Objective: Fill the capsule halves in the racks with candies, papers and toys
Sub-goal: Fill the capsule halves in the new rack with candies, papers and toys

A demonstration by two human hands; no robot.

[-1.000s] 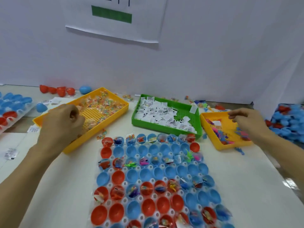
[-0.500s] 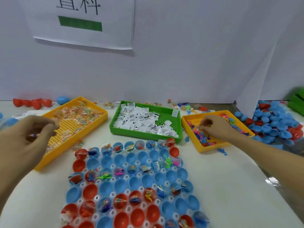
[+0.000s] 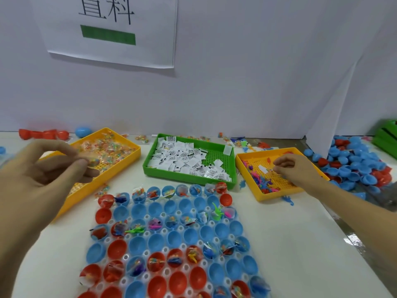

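Two hands are at work above the supply trays. The left hand [image 3: 46, 168] is raised with fingertips pinched on a small wrapped candy [image 3: 93, 162], just in front of the candy tray [image 3: 120, 162]. The right hand [image 3: 294, 168] reaches into the toy tray [image 3: 257, 195], fingers curled down among the toys [image 3: 265, 183]; whether it has one pinched cannot be told.

Risks: the candy is held only at the fingertips and could drop short of the rack [image 3: 171, 239], which lies below and between both hands. Filled and bare capsule halves [image 3: 139, 211] sit mixed together, so a half may be skipped or doubled. Toys look tangled; more than one may lift out.

Surface: a white table [image 3: 290, 244], loose pieces scattered beyond the paper tray [image 3: 189, 179]. A pile of spare halves [image 3: 354, 166] lies past the right hand. A white partition behind carries a printed sign [image 3: 111, 29].
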